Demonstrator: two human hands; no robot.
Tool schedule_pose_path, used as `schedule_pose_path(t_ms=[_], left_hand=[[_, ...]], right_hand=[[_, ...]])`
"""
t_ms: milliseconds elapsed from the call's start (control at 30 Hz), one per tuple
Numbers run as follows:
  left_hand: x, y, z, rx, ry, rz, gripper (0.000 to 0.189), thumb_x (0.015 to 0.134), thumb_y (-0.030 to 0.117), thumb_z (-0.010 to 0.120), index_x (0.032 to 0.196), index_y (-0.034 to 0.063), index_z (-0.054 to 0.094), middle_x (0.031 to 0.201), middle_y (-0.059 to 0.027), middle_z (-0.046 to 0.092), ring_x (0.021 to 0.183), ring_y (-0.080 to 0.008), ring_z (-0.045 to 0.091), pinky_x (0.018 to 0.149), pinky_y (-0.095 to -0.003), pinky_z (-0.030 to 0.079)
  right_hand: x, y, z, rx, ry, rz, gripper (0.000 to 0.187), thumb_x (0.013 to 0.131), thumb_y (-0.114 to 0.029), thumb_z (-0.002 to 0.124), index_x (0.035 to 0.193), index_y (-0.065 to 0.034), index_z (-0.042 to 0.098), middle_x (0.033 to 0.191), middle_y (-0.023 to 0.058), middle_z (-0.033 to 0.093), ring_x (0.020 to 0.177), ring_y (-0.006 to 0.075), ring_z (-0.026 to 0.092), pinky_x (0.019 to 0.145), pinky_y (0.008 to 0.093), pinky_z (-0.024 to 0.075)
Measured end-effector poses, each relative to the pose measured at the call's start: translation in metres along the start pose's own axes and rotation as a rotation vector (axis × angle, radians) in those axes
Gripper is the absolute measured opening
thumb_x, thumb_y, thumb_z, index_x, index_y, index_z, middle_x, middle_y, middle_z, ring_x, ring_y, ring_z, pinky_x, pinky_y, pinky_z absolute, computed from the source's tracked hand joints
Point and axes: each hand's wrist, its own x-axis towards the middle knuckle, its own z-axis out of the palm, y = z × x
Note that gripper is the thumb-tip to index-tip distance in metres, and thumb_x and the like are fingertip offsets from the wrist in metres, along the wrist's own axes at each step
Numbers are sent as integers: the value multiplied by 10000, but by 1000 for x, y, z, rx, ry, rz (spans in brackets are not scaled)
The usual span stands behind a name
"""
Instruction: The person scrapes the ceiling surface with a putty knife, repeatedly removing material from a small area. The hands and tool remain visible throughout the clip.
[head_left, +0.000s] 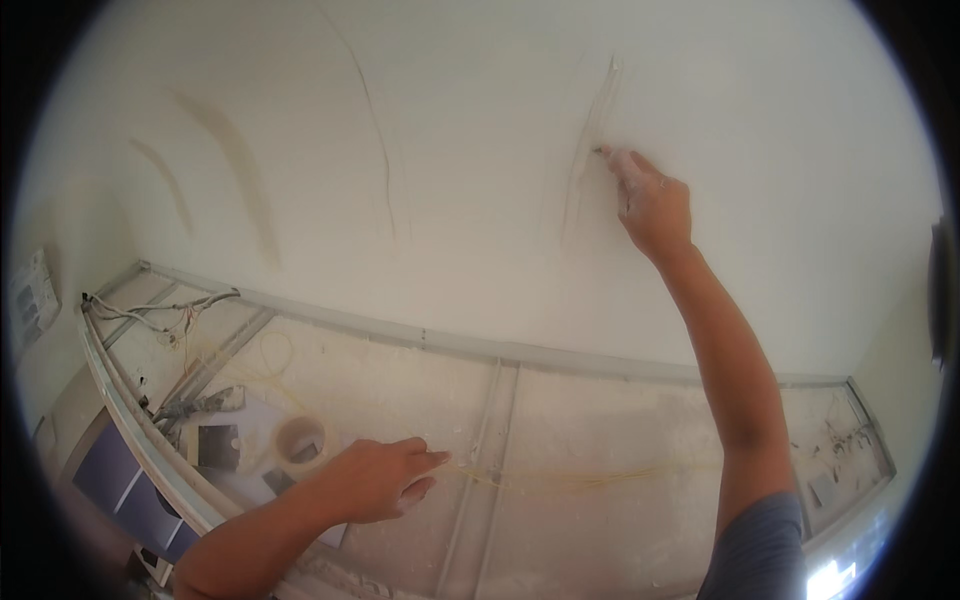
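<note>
My right hand (652, 199) is raised against a white wall (480, 187). Its fingertips pinch a small dark piece (598, 151), too small to identify, at the edge of a long vertical crack or patched seam (585, 150). Pale dust coats those fingers. Lower down, my left hand (382, 480) hovers over or rests on a dusty recessed panel; contact cannot be told. Its fingers are spread and I see nothing in them. Just left of that wrist lies a roll of tape (300, 442). A second thin crack (381, 142) runs down the wall further left.
A metal frame (450, 341) borders the dusty panel (615, 510), with a crossbar (480, 465). Loose electrical wires (172, 307) stick up at the left. A dusty tool (202, 403) and a dark square (218, 446) lie near the tape. Debris (840, 442) is scattered at the right end.
</note>
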Motion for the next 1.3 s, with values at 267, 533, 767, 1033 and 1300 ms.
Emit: schedule_pose_path(t_ms=[267,533,767,1033,1300], left_hand=[[-4,0,-5,-3,37,-3,403,1034,285,660,1411,146,682,1054,-53,693,810,-292,714,719,-428,588],[-3,2,-5,-9,10,3,391,1040,284,649,1402,141,686,1066,-63,691,811,-293,714,710,-433,587],[-3,-2,3,-36,60,48,416,1048,302,632,1432,145,668,1107,-53,697,858,-300,721,739,-434,592],[-1,2,-7,-12,-62,4,422,1052,271,607,1427,81,641,1163,-110,686,870,-341,719,770,-454,593],[-2,-2,-1,4,-6,7,418,1043,314,638,1428,154,676,1089,-52,706,817,-293,721,725,-431,595]], right_hand=[[-32,-25,17,87,32,95,389,964,-6,597,1316,-142,693,1160,50,768,863,326,733,702,408,597],[-90,-29,39,118,-179,197,390,972,-36,587,1336,-138,685,1240,66,763,942,337,745,758,456,608],[-82,-36,15,96,-351,70,376,976,-48,594,1322,-153,697,1195,73,767,933,337,743,741,440,604],[15,-4,2,68,99,37,297,986,-56,615,1256,-146,701,1184,53,764,960,316,738,738,428,591],[-52,-32,14,65,-293,88,447,935,-16,600,1342,-176,691,1219,61,754,918,330,740,780,457,614]])
